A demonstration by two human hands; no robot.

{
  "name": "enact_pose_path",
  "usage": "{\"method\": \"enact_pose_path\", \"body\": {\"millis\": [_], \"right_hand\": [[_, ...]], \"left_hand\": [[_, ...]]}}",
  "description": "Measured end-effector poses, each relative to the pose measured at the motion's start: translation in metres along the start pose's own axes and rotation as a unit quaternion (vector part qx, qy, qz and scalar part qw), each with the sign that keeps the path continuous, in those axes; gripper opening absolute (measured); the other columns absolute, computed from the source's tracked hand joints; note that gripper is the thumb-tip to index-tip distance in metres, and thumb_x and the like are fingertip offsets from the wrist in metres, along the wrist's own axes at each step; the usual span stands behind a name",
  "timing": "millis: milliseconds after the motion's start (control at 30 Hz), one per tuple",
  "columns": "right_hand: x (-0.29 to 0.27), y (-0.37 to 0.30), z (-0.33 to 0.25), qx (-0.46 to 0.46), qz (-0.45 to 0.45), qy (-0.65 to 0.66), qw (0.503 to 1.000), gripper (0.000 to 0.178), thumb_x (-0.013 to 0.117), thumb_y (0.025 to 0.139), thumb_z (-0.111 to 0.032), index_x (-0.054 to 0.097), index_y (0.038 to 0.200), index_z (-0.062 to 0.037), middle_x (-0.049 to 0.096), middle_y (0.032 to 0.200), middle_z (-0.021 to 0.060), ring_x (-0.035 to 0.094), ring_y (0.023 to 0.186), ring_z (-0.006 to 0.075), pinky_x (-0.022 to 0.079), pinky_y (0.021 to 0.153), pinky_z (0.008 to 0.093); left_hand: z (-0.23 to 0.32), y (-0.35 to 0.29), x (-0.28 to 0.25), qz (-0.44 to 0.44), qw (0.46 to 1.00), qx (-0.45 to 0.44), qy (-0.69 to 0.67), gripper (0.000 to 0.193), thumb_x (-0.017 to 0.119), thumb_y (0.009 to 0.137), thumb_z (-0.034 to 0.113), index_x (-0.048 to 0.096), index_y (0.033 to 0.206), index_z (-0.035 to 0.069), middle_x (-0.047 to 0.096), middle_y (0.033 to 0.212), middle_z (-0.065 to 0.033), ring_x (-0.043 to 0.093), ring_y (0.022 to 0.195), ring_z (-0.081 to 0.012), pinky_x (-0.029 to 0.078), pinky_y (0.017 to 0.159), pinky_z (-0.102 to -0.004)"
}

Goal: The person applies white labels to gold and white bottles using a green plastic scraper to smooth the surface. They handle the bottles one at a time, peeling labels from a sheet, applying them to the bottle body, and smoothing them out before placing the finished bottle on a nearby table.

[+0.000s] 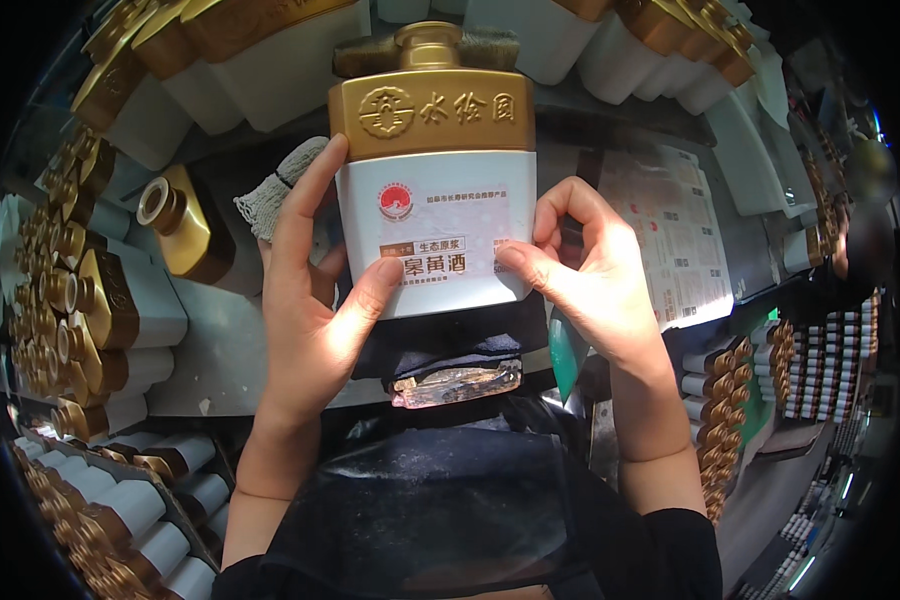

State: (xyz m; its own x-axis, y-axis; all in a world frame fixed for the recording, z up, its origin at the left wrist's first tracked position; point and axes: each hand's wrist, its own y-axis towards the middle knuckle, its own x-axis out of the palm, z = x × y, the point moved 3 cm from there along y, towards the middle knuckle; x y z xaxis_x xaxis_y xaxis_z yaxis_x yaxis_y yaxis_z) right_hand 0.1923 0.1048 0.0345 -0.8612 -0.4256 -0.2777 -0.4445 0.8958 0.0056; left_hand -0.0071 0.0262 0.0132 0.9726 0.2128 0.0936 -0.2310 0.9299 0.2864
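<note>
A flat-sided white bottle with a gold shoulder and gold neck stands upright in front of me, its printed face toward me. Red, brown and dark printing covers part of that face. My left hand grips the bottle's left side, thumb pressed on the lower front and index finger reaching up to the gold part. At the lower right edge, my right hand has its thumb tip on the print and its index finger curled close to the side. Its other fingers are partly hidden.
Sheets of printed labels lie right of the bottle. Left of it are a knitted grey-white cloth piece and another gold-topped bottle. A green piece lies below my right hand. Stacked bottles crowd the left, back and right.
</note>
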Motion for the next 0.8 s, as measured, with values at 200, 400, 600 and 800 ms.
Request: {"method": "enact_pose_path", "body": {"millis": [200,400,600,800], "right_hand": [[-0.0009,-0.0005,-0.0029,0.034,-0.002,0.010,0.999,0.033,0.079,0.080,-0.023,0.052,0.081,-0.0047,0.051,0.071,-0.0035,0.045,0.067,0.0035,0.040,0.061,0.0202],[-0.0007,-0.0010,-0.0063,0.049,-0.003,-0.014,0.999,0.034,0.080,0.080,-0.024,0.052,0.081,-0.0052,0.050,0.071,-0.0037,0.044,0.067,0.0037,0.039,0.061,0.0202],[-0.0011,-0.0006,-0.0007,0.030,-0.005,-0.004,1.000,0.035,0.080,0.080,-0.024,0.051,0.081,-0.0051,0.049,0.070,-0.0040,0.043,0.067,0.0037,0.039,0.060,0.0206],[-0.0012,-0.0002,-0.0062,0.024,-0.015,-0.017,0.999,0.036,0.080,0.081,-0.026,0.051,0.082,-0.0047,0.050,0.071,-0.0028,0.045,0.068,0.0043,0.041,0.061,0.0215]], "left_hand": [[0.0008,0.0002,-0.0025,-0.014,1.000,-0.006,-0.027,0.074,0.066,0.088,0.000,0.028,0.151,0.004,0.032,0.150,-0.0141,0.041,0.134,-0.0252,0.043,0.109,-0.0416],[-0.0004,0.0007,0.0027,-0.002,0.999,0.016,0.029,0.076,0.068,0.086,-0.001,0.028,0.150,0.005,0.032,0.144,-0.0136,0.039,0.134,-0.0247,0.043,0.109,-0.0438],[-0.0014,0.0008,0.0035,0.002,0.999,0.022,0.036,0.074,0.067,0.089,0.002,0.027,0.150,0.005,0.032,0.144,-0.0138,0.040,0.134,-0.0244,0.044,0.107,-0.0425],[0.0009,0.0042,0.0007,0.025,0.996,0.022,0.085,0.061,0.062,0.093,0.005,0.032,0.146,0.005,0.032,0.140,-0.0129,0.044,0.129,-0.0237,0.048,0.104,-0.0404]]}}
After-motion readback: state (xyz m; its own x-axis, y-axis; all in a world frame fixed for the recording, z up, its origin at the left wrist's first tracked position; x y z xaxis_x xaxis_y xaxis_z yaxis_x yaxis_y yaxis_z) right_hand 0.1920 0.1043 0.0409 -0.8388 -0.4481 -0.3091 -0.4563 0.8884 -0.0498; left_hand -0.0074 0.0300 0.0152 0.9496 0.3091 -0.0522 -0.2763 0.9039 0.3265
